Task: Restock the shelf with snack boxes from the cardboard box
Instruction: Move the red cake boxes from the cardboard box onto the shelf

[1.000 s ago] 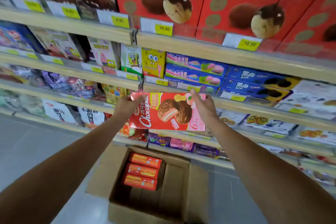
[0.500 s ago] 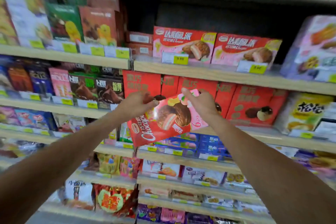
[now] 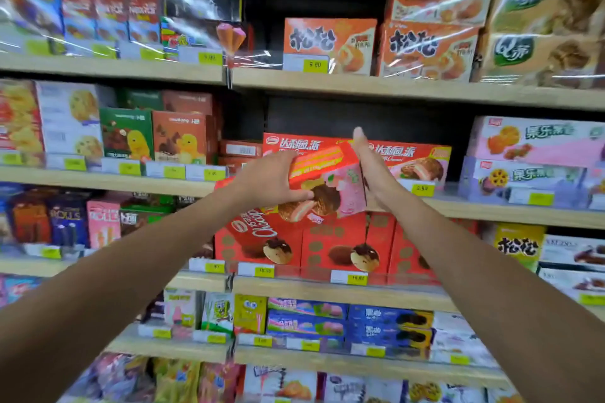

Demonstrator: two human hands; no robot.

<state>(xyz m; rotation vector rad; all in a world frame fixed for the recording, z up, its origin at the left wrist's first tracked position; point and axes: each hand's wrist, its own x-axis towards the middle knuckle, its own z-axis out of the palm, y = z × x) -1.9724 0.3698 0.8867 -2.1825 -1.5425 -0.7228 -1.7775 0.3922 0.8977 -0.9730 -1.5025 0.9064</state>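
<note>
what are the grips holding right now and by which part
A tilted red-and-pink Chocopie box. The left grip holds its left half, fingers curled onto the front face; the right grip presses flat, fingers straight, against its right end.

left hand [image 3: 268, 180]: bare; broad back of the hand in view, thumb showing along its lower edge.
right hand [image 3: 373, 170]: bare; seen edge-on, narrow in outline, one pale fingernail at the topmost fingertip.
left forearm [image 3: 131, 271]: bare along all its visible length, smooth, tapering to the wrist.
right forearm [image 3: 474, 271]: bare likewise, same taper; outline slightly softened by blur.
</note>
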